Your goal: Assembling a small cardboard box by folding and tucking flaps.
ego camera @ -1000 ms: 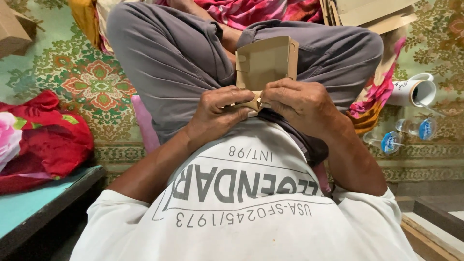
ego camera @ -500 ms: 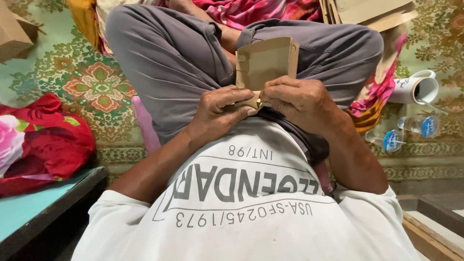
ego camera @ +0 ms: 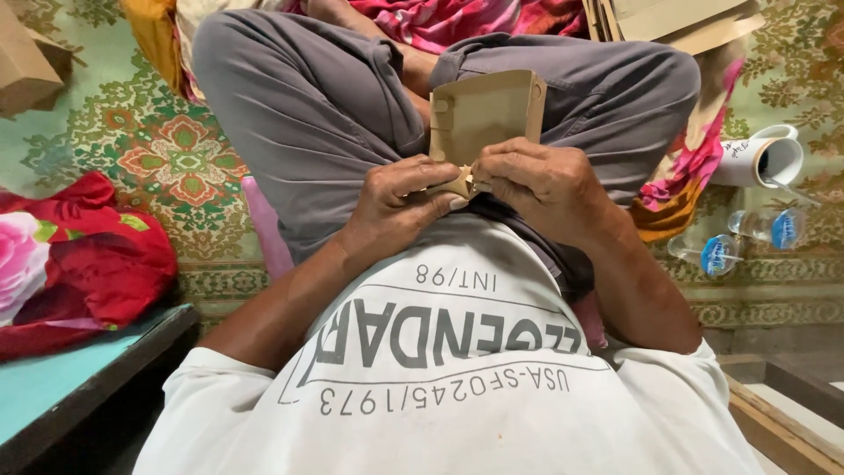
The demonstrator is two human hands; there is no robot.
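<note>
At the centre of the frame, over the lap, both hands pinch the lower edge of a small brown cardboard box (ego camera: 482,119), left hand (ego camera: 400,207) and right hand (ego camera: 541,180) closed on its bottom flaps, walls already standing, base seemingly unfinished.

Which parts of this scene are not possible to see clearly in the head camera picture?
- Bottom edge of the small brown cardboard box: hidden in the head view by the left hand and right hand pinching it.
- Fingertips of both hands: tucked behind the box flap.
- Stack of flat cardboard: cut off by the top edge.
- White mug: its inside is too small to tell.
- Person's feet: hidden by the grey trousers.
</note>
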